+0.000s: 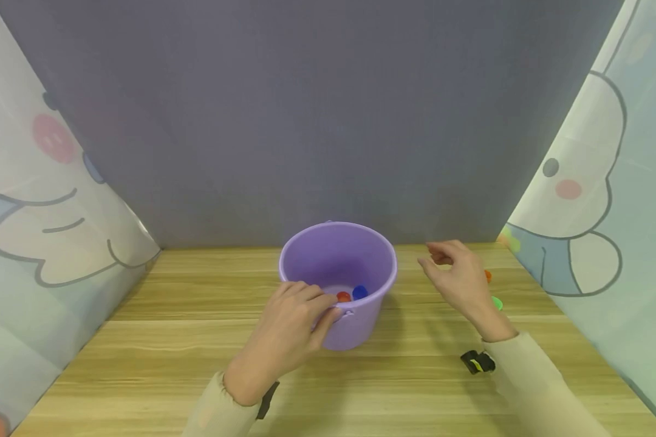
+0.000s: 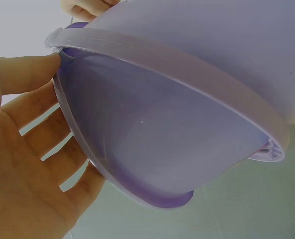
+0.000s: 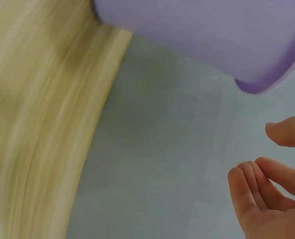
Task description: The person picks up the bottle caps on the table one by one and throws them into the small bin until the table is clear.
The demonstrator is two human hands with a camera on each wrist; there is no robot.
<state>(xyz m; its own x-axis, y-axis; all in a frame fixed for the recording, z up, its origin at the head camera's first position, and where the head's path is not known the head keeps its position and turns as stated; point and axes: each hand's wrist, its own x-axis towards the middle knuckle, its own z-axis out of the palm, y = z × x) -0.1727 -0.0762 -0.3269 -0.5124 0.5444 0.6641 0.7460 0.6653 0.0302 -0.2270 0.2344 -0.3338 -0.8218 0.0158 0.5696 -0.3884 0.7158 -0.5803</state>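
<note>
A purple bucket [image 1: 355, 328] stands upright on the wooden table. My left hand [image 1: 290, 325] holds its near left rim, with the thumb on the outside and the fingers over the edge; the left wrist view shows this hand [image 2: 33, 149] at the rim too. Inside the bucket lie a red thing [image 1: 344, 297] and a blue thing [image 1: 359, 292], both partly hidden by the near rim. To the right of the bucket my right hand [image 1: 459, 282] hovers above the table. In the right wrist view, its thumb and fingers [image 3: 244, 194] are apart with nothing between them.
Beyond my right hand, a small orange thing [image 1: 488, 275] and a green one [image 1: 497, 303] lie on the table [image 1: 208, 328], partly covered by that hand and wrist. A grey panel [image 1: 328, 121] rises behind, with cartoon-printed sheets [image 1: 579, 212] at both sides.
</note>
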